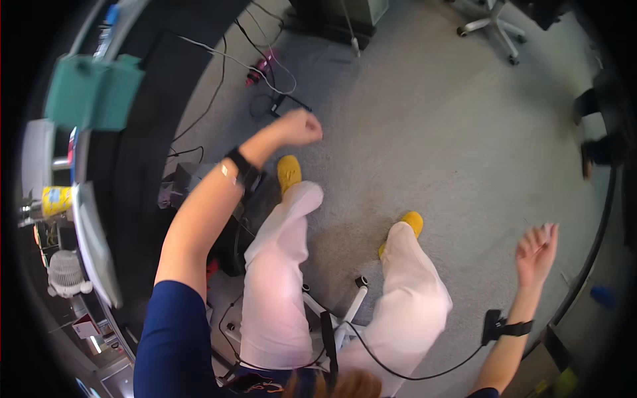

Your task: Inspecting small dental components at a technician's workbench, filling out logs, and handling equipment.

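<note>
My left hand (300, 128) is held out in front of me over the floor, its fingers curled into a loose fist with nothing visible in it. A black band (243, 166) circles that wrist. Off to the right, my right hand (536, 255) is raised in the air, fingers loosely bent and apart, holding nothing I can see. Its wrist wears a black strap with a small black device (492, 327), from which a black cable (424, 378) runs across my lap. Neither hand touches anything.
At left is a dark desk (156, 73) with a teal bin (96, 93), a yellow container (56, 199) and a small grey fan (66, 272). Cables (219, 86) and a pink-red item (261, 68) lie on the floor. A wheeled chair base (494, 26) stands far right. A white chair leg (355, 304) shows beneath me.
</note>
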{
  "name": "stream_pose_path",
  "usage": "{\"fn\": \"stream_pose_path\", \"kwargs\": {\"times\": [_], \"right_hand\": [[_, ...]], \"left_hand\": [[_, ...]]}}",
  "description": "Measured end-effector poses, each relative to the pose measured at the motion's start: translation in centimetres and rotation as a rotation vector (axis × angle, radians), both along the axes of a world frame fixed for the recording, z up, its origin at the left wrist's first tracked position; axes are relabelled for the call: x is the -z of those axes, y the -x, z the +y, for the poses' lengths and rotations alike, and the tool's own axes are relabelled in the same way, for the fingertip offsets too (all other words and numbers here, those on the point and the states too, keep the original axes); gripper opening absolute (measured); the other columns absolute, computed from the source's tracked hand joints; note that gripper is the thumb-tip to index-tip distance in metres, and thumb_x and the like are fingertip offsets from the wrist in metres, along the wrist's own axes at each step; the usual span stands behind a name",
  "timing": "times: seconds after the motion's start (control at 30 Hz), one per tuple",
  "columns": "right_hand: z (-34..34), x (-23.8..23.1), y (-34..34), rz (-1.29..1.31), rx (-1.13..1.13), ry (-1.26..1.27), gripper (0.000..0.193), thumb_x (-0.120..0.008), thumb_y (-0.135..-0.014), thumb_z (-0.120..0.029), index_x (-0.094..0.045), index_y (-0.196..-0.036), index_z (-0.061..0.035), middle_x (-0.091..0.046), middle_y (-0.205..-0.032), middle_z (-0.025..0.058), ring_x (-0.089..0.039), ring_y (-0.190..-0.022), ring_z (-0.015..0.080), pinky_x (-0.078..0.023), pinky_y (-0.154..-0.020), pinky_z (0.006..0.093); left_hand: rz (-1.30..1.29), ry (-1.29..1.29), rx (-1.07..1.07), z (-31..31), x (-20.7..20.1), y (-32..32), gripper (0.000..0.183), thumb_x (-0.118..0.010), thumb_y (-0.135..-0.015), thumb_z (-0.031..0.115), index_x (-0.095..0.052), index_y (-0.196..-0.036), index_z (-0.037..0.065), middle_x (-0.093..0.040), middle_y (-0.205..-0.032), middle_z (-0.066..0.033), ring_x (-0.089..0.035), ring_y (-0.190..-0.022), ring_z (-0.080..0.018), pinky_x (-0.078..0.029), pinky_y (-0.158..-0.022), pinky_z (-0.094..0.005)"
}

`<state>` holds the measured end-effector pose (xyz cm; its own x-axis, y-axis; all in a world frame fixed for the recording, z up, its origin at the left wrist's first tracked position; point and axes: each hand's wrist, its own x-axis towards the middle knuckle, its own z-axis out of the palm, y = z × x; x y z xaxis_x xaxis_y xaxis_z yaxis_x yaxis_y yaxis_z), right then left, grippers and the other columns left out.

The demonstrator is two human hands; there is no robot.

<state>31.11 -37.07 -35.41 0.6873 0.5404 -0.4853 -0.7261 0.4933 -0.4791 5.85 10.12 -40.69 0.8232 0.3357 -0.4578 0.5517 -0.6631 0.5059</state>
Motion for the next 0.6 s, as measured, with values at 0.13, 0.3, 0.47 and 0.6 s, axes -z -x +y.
{"fn": "stream_pose_path", "kwargs": {"times": [0.13, 0.3, 0.47, 0.6], "right_hand": [[11.7, 8.4, -6.5, 0.026, -0.173, -0.011, 0.032, -0.037, -0.095, -0.03, -0.045, -0.072, -0.0096, -0.036, -0.057, -0.0023, -0.033, -0.052, 0.0075, -0.029, -0.043, 0.0207], [24.8, 23.9, -0.4, 0.226, -0.348, 0.216, 0.026, -0.038, -0.094, -0.03, -0.05, -0.079, -0.0121, -0.04, -0.054, -0.0036, -0.035, -0.046, 0.0067, -0.031, -0.041, 0.0191], [32.9, 28.7, 9.2, 0.641, -0.424, 0.486, 0.031, -0.041, -0.092, -0.035, -0.056, -0.08, -0.0114, -0.049, -0.056, -0.0025, -0.041, -0.046, 0.0073, -0.033, -0.041, 0.0198], [34.3, 27.5, 10.7, 0.597, -0.557, 0.419, 0.029, -0.044, -0.091, -0.035, -0.057, -0.082, -0.0113, -0.05, -0.055, -0.002, -0.045, -0.048, 0.0075, -0.033, -0.041, 0.0198]], "left_hand": [[0.24, 0.031, -0.303, 11.2, 13.0, -5.4, 0.03, -0.064, -0.071, 0.03, -0.067, -0.087, 0.005, -0.065, -0.072, -0.009, -0.061, -0.062, -0.0191, -0.047, -0.06, -0.0302], [0.651, 0.005, -0.29, 18.7, 24.3, -4.4, 0.037, -0.061, -0.076, 0.035, -0.063, -0.096, 0.005, -0.063, -0.082, -0.0057, -0.058, -0.061, -0.0154, -0.048, -0.054, -0.035], [0.899, 0.034, -0.263, 25.6, 27.3, 0.3, 0.052, -0.061, -0.072, 0.042, -0.062, -0.095, -0.005, -0.063, -0.091, -0.017, -0.062, -0.076, -0.0261, -0.049, -0.068, -0.0375], [0.701, -0.135, -0.259, 34.1, 29.6, 10.1, 0.056, -0.065, -0.064, 0.039, -0.061, -0.096, -0.007, -0.061, -0.097, -0.0226, -0.059, -0.091, -0.0321, -0.047, -0.078, -0.036]]}}
